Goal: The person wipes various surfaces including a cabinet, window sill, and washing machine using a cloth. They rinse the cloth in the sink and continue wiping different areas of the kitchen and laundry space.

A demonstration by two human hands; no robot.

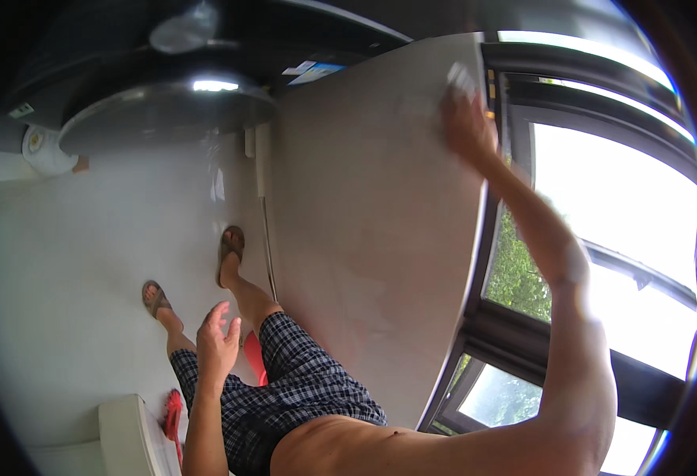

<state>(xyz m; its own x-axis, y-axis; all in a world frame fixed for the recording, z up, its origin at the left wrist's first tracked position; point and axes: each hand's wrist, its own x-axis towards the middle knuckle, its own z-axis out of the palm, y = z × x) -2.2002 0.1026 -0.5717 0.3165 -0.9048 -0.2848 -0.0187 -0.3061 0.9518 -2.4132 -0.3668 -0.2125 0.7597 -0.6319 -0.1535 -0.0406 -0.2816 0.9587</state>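
Note:
My right hand [470, 128] is raised at the end of a stretched arm, against the pale wall [372, 208] next to the dark window frame [494, 59]. A whitish wad [460, 77], perhaps a cloth or tissue, sticks out from its fingers; motion blurs both. Lower down, my left hand [217, 342] hangs in front of my body over the floor. Its fingers are apart and nothing is in it.
Windows [610, 178] line the right side. A dark glossy surface with a curved rim [170, 113] spans the upper left, near a white round object [48, 149]. A red brush [173, 413] and a red object [255, 357] lie near my legs. Pale furniture [122, 428] stands lower left.

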